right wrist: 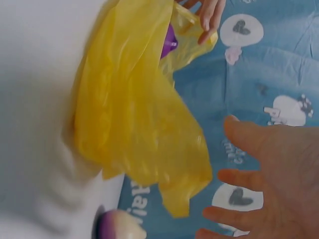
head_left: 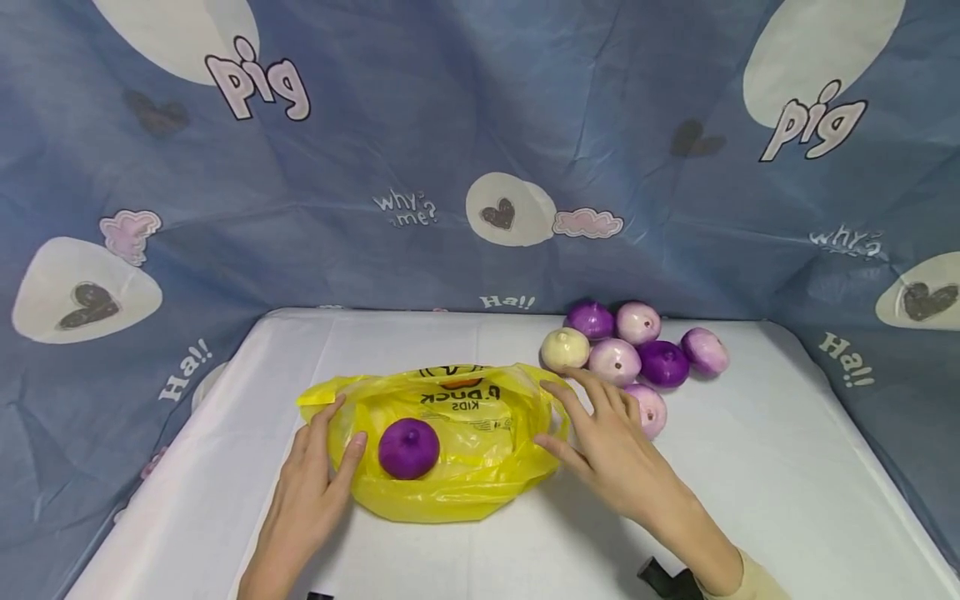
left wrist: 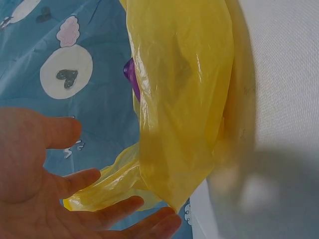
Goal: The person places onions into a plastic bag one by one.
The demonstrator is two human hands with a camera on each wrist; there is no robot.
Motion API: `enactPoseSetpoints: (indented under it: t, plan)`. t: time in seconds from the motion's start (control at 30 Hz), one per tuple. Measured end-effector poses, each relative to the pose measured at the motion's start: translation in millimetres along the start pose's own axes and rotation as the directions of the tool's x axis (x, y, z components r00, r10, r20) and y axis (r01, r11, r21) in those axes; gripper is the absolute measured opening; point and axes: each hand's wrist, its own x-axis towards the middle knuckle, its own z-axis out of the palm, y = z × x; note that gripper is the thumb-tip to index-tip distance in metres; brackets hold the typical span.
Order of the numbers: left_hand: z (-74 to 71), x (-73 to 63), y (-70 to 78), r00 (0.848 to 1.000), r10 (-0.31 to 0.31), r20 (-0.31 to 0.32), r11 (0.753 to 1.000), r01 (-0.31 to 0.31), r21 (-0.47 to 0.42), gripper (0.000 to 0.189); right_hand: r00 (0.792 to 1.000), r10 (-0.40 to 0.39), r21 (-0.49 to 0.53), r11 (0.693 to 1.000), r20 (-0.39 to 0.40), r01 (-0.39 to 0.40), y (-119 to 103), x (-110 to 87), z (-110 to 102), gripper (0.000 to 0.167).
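A yellow plastic bag [head_left: 461,500] with black print lies with its mouth spread wide in the head view. One purple onion [head_left: 408,448] sits inside, toward its left end. My left hand [head_left: 306,493] is at the bag's left end, fingers and thumb parted, fingertips right at the rim. In the left wrist view those fingers [left wrist: 119,211] are extended beside the yellow plastic. At the right end, my right hand [head_left: 611,446] has its fingers spread close over the rim. The right wrist view shows its thumb [right wrist: 246,134] and fingers apart from the bag with nothing gripped.
At the back right of the white table [head_left: 750,467] is a group of several onions, among them a pale yellow one [head_left: 565,350], a dark purple one [head_left: 664,364] and a pink-white one [head_left: 647,412] by the right hand. A blue printed cloth [head_left: 420,275] surrounds the table.
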Motion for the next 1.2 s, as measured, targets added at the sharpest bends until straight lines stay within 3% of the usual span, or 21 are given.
enactPoseSetpoints:
  t: [0.23,0.93,1.2]
  plan:
    - [0.5,-0.8,-1.2,1.0,0.01,-0.007,1.0,-0.01,-0.002,0.063,0.998,0.054,0.011,0.998,-0.011,-0.054,13.2,-7.0,-1.8,0.052]
    - [1.0,0.2,-0.9,1.0,0.014,-0.003,1.0,-0.014,0.0,0.064,0.989,0.146,0.055,0.988,0.001,-0.146,41.6,-13.3,3.4,0.046]
    - [0.5,-0.5,-1.9,1.0,0.011,0.002,1.0,-0.011,-0.003,0.064,0.986,0.167,0.018,0.986,-0.002,-0.167,50.2,-17.5,5.8,0.049]
